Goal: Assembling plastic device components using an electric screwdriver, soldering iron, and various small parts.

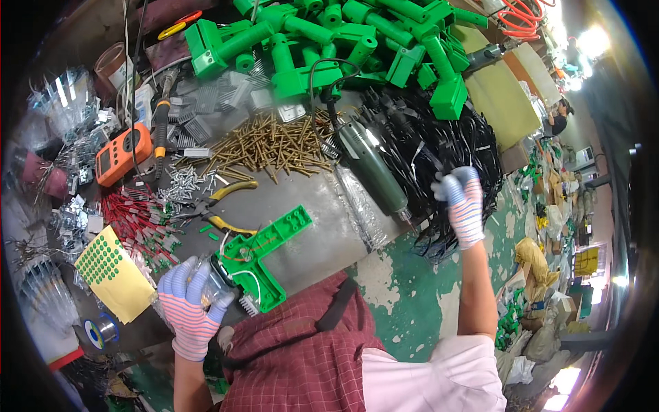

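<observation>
My left hand [190, 307], in a striped knit glove, closes round a clear rounded plastic part [218, 275] with a dark rim. That part meets the end of a green pistol-shaped housing half [264, 257], which lies open side up at the table's front edge, with wires inside. My right hand [465, 209], in a matching glove, is at the near right side of a heap of black cables [439, 137]. Its fingertips are blurred, so whether they grip a cable is unclear. Yellow-handled pliers [230, 206] lie just beyond the housing.
A dark green electric screwdriver [374, 168] lies beside a pile of brass-coloured screws [268, 147]. Green housings [309, 48] are heaped at the back. At left are an orange meter [123, 154], red wired parts [141, 220], a yellow sticker sheet [115, 275] and a solder spool [101, 332].
</observation>
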`<state>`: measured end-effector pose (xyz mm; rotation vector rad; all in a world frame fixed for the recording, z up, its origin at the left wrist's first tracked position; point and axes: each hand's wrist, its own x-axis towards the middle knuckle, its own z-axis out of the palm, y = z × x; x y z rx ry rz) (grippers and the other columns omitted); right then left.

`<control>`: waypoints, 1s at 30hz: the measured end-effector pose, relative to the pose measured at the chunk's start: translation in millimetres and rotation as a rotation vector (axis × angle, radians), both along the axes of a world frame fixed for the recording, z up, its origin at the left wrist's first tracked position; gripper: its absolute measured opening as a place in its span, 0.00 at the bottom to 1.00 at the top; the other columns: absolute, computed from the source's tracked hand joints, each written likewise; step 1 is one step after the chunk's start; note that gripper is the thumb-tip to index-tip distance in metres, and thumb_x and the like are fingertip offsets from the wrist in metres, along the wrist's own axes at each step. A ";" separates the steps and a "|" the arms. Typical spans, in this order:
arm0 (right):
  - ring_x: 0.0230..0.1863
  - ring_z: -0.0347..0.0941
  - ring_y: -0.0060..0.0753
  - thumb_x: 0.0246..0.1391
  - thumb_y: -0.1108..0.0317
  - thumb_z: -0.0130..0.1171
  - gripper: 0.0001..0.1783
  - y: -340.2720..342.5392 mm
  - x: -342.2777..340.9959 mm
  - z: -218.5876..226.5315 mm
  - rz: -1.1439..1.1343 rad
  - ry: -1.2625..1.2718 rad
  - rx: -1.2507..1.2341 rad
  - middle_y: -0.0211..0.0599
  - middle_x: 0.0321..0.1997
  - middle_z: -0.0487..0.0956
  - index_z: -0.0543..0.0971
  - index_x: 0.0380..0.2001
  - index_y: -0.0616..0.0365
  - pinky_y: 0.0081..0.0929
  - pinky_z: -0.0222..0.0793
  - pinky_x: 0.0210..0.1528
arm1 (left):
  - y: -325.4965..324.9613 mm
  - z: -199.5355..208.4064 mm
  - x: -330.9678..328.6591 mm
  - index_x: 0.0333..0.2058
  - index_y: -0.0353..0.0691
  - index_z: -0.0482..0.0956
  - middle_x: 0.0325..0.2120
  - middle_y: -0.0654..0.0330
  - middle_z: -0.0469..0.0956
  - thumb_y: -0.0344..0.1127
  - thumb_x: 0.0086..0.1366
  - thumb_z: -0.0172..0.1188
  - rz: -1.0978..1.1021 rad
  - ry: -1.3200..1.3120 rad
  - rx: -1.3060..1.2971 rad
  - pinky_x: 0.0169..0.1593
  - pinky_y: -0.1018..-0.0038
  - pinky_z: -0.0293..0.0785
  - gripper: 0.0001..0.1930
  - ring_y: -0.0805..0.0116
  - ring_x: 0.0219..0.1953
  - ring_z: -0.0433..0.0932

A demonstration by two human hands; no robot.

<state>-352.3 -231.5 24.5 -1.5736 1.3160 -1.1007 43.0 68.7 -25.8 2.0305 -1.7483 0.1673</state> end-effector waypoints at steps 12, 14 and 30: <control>0.17 0.54 0.18 0.70 0.61 0.45 0.10 62.7 110.5 188.9 0.940 -1.153 0.412 0.26 0.18 0.58 0.65 0.36 0.55 0.23 0.59 0.24 | -63.5 84.8 -125.2 0.51 0.33 0.76 0.44 0.51 0.79 0.53 0.61 0.65 -1.065 1.257 0.315 0.52 0.61 0.73 0.30 0.53 0.46 0.78; 0.18 0.56 0.17 0.71 0.60 0.43 0.14 86.5 126.1 175.1 0.717 -1.184 0.368 0.26 0.22 0.62 0.61 0.52 0.57 0.24 0.62 0.24 | -62.9 88.8 -118.7 0.54 0.33 0.72 0.45 0.50 0.79 0.57 0.62 0.63 -0.994 1.609 0.217 0.51 0.59 0.74 0.33 0.57 0.46 0.78; 0.49 0.76 0.44 0.59 0.69 0.59 0.22 115.3 132.6 12.5 0.382 0.235 -0.163 0.49 0.49 0.79 0.75 0.56 0.62 0.32 0.70 0.54 | -23.1 64.5 -77.5 0.39 0.35 0.76 0.25 0.52 0.74 0.39 0.73 0.49 -0.422 1.352 0.309 0.34 0.63 0.72 0.13 0.50 0.29 0.76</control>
